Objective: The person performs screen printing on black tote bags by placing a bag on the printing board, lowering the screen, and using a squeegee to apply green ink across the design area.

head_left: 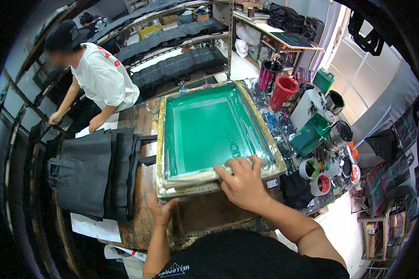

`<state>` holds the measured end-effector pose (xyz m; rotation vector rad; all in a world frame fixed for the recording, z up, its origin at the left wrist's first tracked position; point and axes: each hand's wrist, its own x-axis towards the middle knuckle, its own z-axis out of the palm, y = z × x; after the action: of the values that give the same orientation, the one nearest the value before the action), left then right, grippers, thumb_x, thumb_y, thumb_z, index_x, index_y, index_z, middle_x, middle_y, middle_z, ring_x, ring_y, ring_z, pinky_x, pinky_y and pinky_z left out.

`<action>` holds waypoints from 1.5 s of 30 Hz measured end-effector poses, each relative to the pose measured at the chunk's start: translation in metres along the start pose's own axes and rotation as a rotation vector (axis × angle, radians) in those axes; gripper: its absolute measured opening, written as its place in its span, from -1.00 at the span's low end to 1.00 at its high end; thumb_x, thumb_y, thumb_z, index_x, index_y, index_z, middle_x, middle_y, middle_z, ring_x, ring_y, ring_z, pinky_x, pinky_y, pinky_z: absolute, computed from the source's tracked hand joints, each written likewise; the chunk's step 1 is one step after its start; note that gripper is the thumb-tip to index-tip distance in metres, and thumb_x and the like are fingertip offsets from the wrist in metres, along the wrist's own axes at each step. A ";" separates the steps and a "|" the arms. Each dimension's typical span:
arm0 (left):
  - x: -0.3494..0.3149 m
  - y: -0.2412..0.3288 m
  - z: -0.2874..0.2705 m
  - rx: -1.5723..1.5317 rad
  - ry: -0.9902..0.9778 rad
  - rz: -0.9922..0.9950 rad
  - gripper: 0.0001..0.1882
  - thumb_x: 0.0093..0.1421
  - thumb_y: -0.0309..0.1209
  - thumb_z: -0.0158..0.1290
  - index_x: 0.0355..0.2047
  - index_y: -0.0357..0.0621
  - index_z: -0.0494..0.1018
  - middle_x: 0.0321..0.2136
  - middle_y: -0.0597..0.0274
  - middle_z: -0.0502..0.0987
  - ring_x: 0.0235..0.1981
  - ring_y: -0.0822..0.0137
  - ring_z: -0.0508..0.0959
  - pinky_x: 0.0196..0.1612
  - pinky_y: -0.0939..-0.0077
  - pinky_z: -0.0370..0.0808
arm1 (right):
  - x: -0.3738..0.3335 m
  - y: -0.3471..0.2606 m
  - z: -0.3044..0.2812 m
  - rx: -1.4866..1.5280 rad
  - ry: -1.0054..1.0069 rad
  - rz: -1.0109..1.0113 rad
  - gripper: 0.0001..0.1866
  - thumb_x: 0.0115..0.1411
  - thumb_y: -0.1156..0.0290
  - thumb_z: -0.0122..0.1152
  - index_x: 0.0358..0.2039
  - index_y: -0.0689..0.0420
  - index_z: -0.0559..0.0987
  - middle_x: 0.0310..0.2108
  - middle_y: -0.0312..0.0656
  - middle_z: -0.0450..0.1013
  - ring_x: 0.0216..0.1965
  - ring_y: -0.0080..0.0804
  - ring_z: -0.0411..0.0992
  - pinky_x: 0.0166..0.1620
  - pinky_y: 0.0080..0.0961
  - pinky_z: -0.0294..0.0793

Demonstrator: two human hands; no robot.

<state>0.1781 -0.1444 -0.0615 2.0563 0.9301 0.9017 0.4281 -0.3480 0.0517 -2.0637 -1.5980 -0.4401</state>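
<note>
A screen-printing frame [161, 135] with a green-inked mesh lies in front of me on the worktable. Dark lettering shows through the mesh near its right side. My right hand [242, 183] is closed over the frame's near edge, with the fingertips reaching past the rim onto the inner side. Below the near left corner is my left hand [161, 211], slightly blurred, its thumb and fingers apart and nothing visible in it. Black fabric bags [86, 169] lie stacked left of the frame, and dark straps [147, 160] stick out between stack and frame.
Across the table's left side, a person [102, 76] in a white shirt bends with both hands low. Racks [172, 44] of black bags stand behind. Ink containers crowd the right, including a red bucket [284, 92] and a green jug [309, 135]. White paper [95, 226] lies under the stack.
</note>
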 end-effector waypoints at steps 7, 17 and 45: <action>0.077 0.108 -0.003 -0.520 0.219 0.123 -0.28 0.37 -0.34 0.26 0.44 -0.33 0.27 0.25 0.04 0.49 0.22 0.22 0.49 0.35 0.31 0.36 | 0.114 0.013 -0.046 -0.221 0.329 -0.101 -0.53 0.22 -0.13 0.32 -0.10 -0.02 0.60 -0.32 -0.19 0.42 -0.18 -0.19 0.40 0.03 -0.03 0.23; 0.031 -0.006 0.035 0.597 -0.010 -0.020 0.00 0.30 -0.17 0.30 0.54 -0.33 0.01 0.07 -0.31 0.40 0.07 -0.22 0.44 0.19 -0.03 0.40 | 0.142 0.009 -0.061 -0.195 0.363 -0.083 -0.53 0.15 -0.14 0.45 -0.26 0.03 0.65 -0.41 -0.20 0.44 -0.24 -0.17 0.41 -0.04 -0.16 0.20; 0.197 0.044 -0.148 -0.155 -0.014 -0.033 -0.47 0.26 -0.63 0.08 0.26 -0.18 0.50 -0.32 0.48 0.35 -0.30 0.59 0.35 -0.19 0.75 0.30 | 0.217 0.035 -0.073 -0.325 0.404 -0.112 -0.36 0.30 -0.34 0.13 -0.24 0.05 0.71 -0.27 -0.07 0.65 -0.14 -0.05 0.60 -0.01 0.03 0.35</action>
<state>0.1724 0.0377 0.1097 1.9083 0.8569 0.9117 0.5220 -0.2210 0.2211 -1.9449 -1.4687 -1.1435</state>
